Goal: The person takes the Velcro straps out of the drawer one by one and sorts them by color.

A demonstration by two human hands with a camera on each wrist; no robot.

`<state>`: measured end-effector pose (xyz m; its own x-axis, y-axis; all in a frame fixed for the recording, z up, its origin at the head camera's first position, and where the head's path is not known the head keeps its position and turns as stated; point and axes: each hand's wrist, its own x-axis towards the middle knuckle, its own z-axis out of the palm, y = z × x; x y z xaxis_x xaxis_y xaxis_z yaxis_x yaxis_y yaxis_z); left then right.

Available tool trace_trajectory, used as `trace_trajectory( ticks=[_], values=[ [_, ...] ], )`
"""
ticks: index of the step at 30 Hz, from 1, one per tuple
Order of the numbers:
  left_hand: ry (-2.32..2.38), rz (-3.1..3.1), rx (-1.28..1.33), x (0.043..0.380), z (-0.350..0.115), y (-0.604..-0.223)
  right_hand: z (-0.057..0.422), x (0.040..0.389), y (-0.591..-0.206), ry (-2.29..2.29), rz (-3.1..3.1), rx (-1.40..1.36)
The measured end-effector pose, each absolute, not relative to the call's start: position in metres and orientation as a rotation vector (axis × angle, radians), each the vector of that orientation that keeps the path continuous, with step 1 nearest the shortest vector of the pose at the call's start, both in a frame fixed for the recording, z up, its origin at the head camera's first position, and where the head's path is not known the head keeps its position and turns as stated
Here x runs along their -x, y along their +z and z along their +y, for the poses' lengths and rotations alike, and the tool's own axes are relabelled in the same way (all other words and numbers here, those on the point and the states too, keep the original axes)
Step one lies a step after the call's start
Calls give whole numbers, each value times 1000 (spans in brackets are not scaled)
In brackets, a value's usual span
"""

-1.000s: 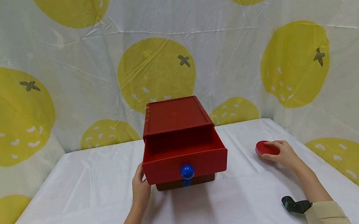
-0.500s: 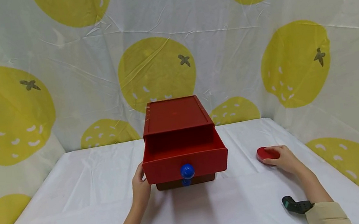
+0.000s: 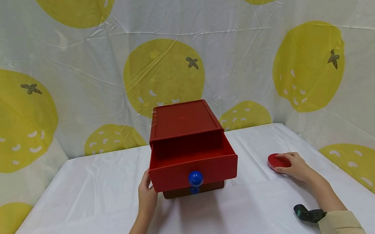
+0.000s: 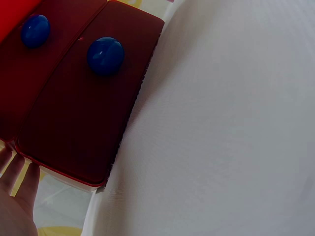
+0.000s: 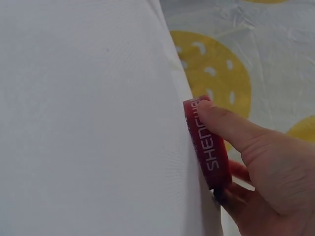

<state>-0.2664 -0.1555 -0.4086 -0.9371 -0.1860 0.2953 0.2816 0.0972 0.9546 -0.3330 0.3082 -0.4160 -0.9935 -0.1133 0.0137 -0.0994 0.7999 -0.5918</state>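
Right hand (image 3: 298,168) pinches red disc (image 5: 209,147) by its rim; left hand (image 3: 147,196), fingers extended, touches cabinet (image 3: 183,119). Advise level grip, steady cabinet.

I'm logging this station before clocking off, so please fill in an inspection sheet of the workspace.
Surface: white cloth, creased.
Job's things: red cabinet, upper drawer pulled out, lower drawer set back beneath; red disc with white lettering.
Clutter: nothing seen.
Grips: left hand beside the red cabinet's left side, contact unclear; right hand pinches the red disc.
Cables: nothing seen.
Surroundings: fruit-print curtain behind and at both sides.
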Motion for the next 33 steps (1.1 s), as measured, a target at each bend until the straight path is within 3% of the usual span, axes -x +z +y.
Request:
trace_trajectory(
  ticks=[15,33],
  values=[
    [-1897,-2050,78,267,-157,-410,303,330,-404,-759,2965,252],
    [-1903,-2046,81,266,-156,-408,284,321,-366,-874,3063,297]
  ],
)
